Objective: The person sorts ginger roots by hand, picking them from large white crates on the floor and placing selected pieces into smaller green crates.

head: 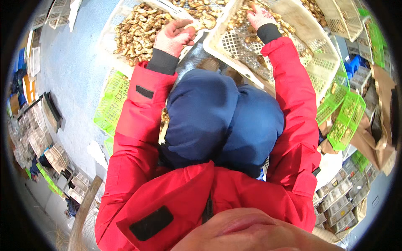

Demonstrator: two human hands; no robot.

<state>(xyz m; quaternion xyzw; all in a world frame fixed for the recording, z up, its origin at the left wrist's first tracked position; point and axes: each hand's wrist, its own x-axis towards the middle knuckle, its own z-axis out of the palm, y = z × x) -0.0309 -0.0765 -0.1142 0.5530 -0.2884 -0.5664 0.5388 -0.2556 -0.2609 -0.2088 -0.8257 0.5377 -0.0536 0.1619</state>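
My left hand point(174, 37), in a pale pink glove, is raised at the inner rim of the left white plastic crate point(108, 39). Its fingers close on the pale stem of a mushroom point(208, 21) with a brownish cap. Below and left of it, that crate holds a thick heap of small brown-and-cream mushrooms point(138, 34). My right hand point(263, 18), in a light glove with a red pattern, reaches into the right white plastic crate point(320, 53). Its fingers touch loose mushrooms point(240, 18) there; the fingertips are partly hidden, so their grip is unclear.
More mushrooms point(196, 4) lie between the two crates at the top. Green plastic baskets point(113, 103) stand on the left, with other green baskets point(347, 120) on the right. A wooden pole point(83, 210) rises at lower left. Stacked clear boxes point(340, 200) are at lower right.
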